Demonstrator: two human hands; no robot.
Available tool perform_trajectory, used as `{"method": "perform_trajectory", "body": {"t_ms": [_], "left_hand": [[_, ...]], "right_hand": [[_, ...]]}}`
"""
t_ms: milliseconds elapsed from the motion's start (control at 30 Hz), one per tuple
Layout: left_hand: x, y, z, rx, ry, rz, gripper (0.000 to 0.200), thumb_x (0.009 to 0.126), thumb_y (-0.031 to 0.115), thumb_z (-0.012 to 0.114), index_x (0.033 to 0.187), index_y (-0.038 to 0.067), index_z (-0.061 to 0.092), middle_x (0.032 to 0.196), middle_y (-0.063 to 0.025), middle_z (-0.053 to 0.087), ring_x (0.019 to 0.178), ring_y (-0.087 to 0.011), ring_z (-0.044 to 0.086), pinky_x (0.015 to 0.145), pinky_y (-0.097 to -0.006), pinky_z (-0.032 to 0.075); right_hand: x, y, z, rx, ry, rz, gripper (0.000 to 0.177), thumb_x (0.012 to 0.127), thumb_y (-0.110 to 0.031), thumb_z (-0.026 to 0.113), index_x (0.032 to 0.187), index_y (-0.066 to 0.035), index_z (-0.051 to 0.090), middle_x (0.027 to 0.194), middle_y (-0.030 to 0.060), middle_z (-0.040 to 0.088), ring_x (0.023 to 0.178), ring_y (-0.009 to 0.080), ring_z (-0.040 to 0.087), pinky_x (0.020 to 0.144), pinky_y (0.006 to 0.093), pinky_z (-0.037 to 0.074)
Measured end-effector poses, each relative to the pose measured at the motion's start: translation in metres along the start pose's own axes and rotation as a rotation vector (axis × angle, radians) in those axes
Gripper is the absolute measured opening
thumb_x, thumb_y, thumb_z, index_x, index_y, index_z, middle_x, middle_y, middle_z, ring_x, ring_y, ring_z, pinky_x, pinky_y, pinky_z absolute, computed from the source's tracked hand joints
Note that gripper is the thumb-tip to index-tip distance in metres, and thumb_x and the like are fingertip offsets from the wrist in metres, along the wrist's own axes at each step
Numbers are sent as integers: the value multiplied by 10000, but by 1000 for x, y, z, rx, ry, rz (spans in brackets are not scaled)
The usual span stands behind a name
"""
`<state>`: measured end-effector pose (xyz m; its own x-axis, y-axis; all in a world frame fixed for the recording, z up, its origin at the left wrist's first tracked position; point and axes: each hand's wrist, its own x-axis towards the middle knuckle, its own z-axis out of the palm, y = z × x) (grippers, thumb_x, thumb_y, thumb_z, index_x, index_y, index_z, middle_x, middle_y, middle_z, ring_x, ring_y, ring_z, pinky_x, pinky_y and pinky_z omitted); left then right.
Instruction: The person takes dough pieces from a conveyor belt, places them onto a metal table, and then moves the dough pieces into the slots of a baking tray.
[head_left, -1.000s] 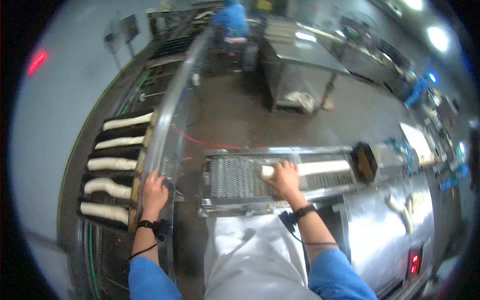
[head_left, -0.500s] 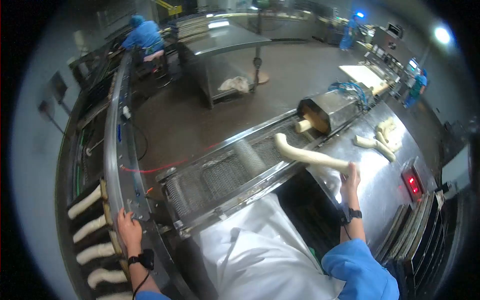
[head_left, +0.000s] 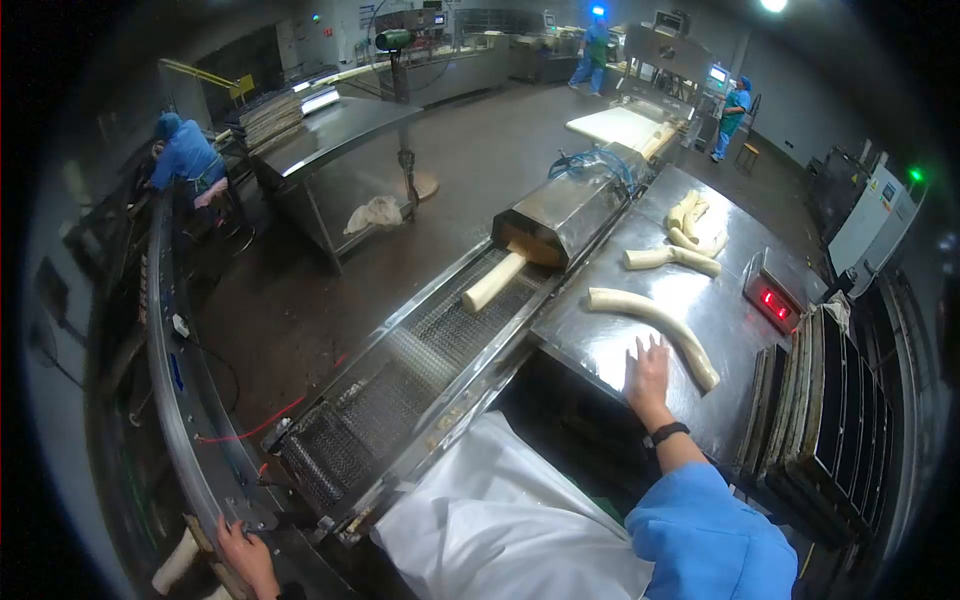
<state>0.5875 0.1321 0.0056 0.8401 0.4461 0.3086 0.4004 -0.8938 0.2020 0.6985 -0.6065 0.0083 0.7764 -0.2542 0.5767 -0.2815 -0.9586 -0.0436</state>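
My right hand (head_left: 650, 378) is open with its fingers spread, beside a long curved dough roll (head_left: 662, 325) on the steel table (head_left: 575, 330); the hand holds nothing. Low at the left, my left hand (head_left: 247, 560) rests, fingers apart, by the metal rail (head_left: 180, 420) of a side conveyor. Near it lies a pale dough piece (head_left: 177, 562) in a dark tray, partly cut off by the dark image edge. Another dough roll (head_left: 495, 280) comes out of the metal hood (head_left: 560, 215) onto the mesh belt (head_left: 400, 375).
More dough pieces (head_left: 690, 220) lie farther back on the steel table. A scale with a red display (head_left: 775, 298) stands at its right edge, above stacked trays (head_left: 815, 420). A person in blue (head_left: 188, 155) sits far left; two others stand at the back.
My right hand has let go of the long dough roll, which now lies on the steel table. The view has turned right, and a dough roll is farther out of the hood.
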Motion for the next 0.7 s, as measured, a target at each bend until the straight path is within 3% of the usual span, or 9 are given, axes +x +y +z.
{"method": "perform_trajectory", "body": {"t_ms": [67,233,300,367,433,567,600,633,700], "left_hand": [[-1,-3,0,17,4,-3,301,692,-47,580,989,-51,623,1345,-221,458,1250,-383,428,1039,-445,365],[-1,3,-3,22,24,-10,297,691,-48,576,983,-62,626,1338,-223,462,1234,-380,442,1028,-439,376],[-1,1,-2,22,22,-16,295,696,-46,573,985,-64,626,1337,-222,463,1234,-380,441,1031,-438,373],[0,0,0,22,13,-11,293,701,-44,569,986,-66,627,1336,-221,464,1235,-380,440,1034,-437,369],[0,-1,1,8,36,-13,287,704,-45,566,983,-71,625,1332,-218,467,1234,-383,439,1042,-435,362],[3,-7,5,3,36,5,278,704,-46,562,974,-75,619,1335,-217,463,1231,-389,438,1045,-447,353],[3,-10,5,22,15,5,291,710,-44,561,996,-69,611,1337,-222,459,1238,-393,433,1044,-450,352],[4,-8,3,42,-7,4,305,716,-42,561,1018,-63,603,1339,-226,455,1244,-397,427,1043,-453,351],[3,4,-5,41,-12,-4,294,728,-43,563,1017,-56,613,1349,-211,454,1250,-379,431,1046,-441,356]], "right_hand": [[13,-16,28,71,11,-68,348,901,-138,537,1226,-15,548,1268,271,510,1239,446,441,1053,480,361],[48,-95,71,376,-15,-194,463,792,-72,606,1245,-22,520,1303,263,474,1214,425,457,1037,486,366],[62,-147,70,649,-67,-240,513,768,-48,615,1269,-38,506,1331,253,456,1231,422,446,1044,492,356],[69,-196,68,627,-75,-367,541,778,-43,592,1308,-55,483,1367,232,438,1280,411,407,1080,492,316],[73,-237,81,442,-253,-527,572,790,-39,568,1349,-67,448,1388,205,433,1329,389,361,1113,490,271],[70,-300,75,337,-367,-628,573,749,-61,605,1308,-79,480,1315,148,499,1327,331,371,1088,522,286],[74,-305,58,323,-378,-681,459,740,-74,616,1194,-86,549,1171,105,570,1238,291,461,1060,526,310],[75,-309,56,323,-378,-672,459,740,-74,616,1194,-86,549,1171,105,570,1238,291,461,1060,526,310],[75,-315,54,309,-429,-770,326,730,-92,633,1054,-84,597,1019,61,591,1114,269,534,1014,499,349]]}}
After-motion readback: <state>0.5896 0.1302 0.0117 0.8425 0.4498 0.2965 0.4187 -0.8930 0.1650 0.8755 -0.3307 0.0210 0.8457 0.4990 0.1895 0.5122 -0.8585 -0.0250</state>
